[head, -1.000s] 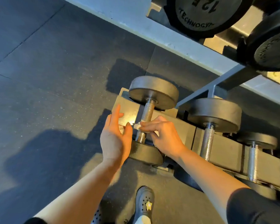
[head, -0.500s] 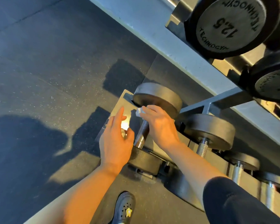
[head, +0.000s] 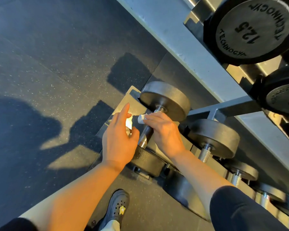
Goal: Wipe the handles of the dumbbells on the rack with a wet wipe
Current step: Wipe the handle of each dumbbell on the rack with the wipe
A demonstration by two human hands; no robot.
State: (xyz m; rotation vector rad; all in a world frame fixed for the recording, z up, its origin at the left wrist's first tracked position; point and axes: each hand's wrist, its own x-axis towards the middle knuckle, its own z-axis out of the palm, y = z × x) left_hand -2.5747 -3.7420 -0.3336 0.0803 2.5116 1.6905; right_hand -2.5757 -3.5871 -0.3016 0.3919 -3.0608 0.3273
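Observation:
The leftmost dumbbell on the bottom shelf of the rack has a knurled metal handle between two black weight heads. My right hand is wrapped over the upper part of that handle and holds a white wet wipe against it; a corner of the wipe sticks out by my fingertips. My left hand hovers just left of the handle with fingers straight and relaxed, holding nothing.
More dumbbells line the bottom shelf to the right. On the shelf above sit larger heads marked 12.5. Dark rubber floor spreads to the left. My black shoe stands below the hands.
My right hand slid with the wipe from the lower part of the handle up towards the far head, then came slightly back down. My left hand stayed open beside the handle.

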